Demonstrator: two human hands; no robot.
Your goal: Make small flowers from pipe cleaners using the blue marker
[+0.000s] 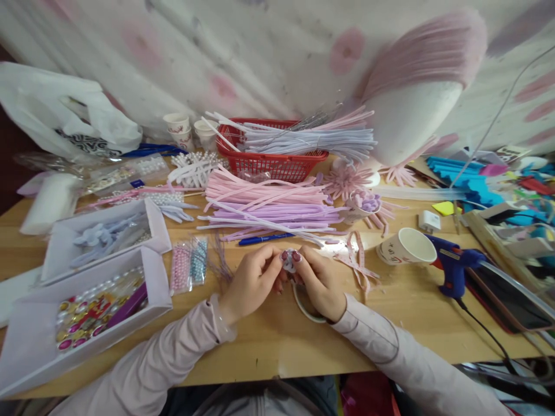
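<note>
My left hand (255, 277) and my right hand (323, 283) meet over the front middle of the table. Between their thumbs and fingers they pinch a small pale looped pipe-cleaner piece (289, 261), mostly covered by the fingertips. Under my right hand curves a white ring-like band (306, 306), partly hidden by the hand. Just beyond the hands lie a blue pen (265, 239) and bundles of pink pipe cleaners (264, 190) and purple pipe cleaners (277, 215). A pink ribbon (361, 263) lies right of my right hand.
A red basket (277, 166) holds more pipe cleaners. At right are a paper cup (407, 247), a blue glue gun (457, 266) and a phone (507, 297). At left stand white boxes (151, 294) of beads and trims, beside bead packets (188, 263).
</note>
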